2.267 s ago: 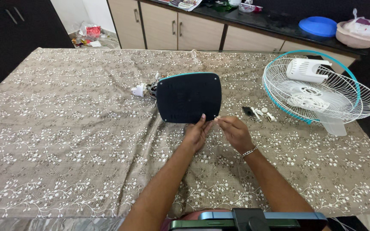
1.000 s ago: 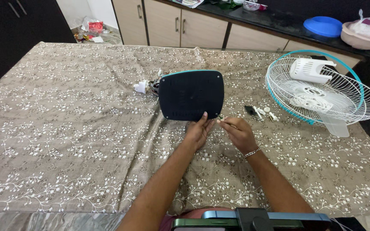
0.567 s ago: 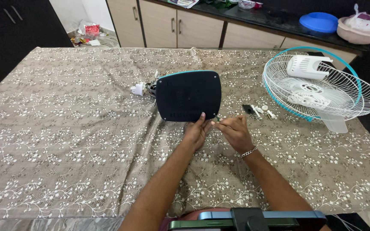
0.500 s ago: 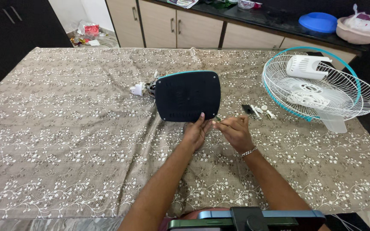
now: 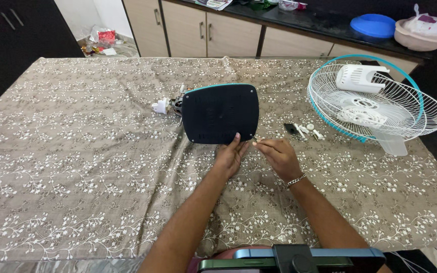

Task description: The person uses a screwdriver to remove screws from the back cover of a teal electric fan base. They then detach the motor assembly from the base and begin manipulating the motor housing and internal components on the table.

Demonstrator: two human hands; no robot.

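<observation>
The left hand [image 5: 230, 156] lies with its fingers loosely spread, tips pressed on the lower edge of the dark fan base [image 5: 220, 113], which lies underside up near the worktop's [image 5: 77, 167] middle. The right hand [image 5: 278, 155] pinches something tiny at the base's lower right corner; what it grips is too small to tell. Small white and black parts [image 5: 304, 130] lie just right, before the white wire fan guard [image 5: 380, 103] at the right edge. A blue lid [image 5: 373, 24] sits beyond the far edge.

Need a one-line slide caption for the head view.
Left hand steadies an upturned dark fan base on a floral tablecloth while right hand pinches at its near corner.
</observation>
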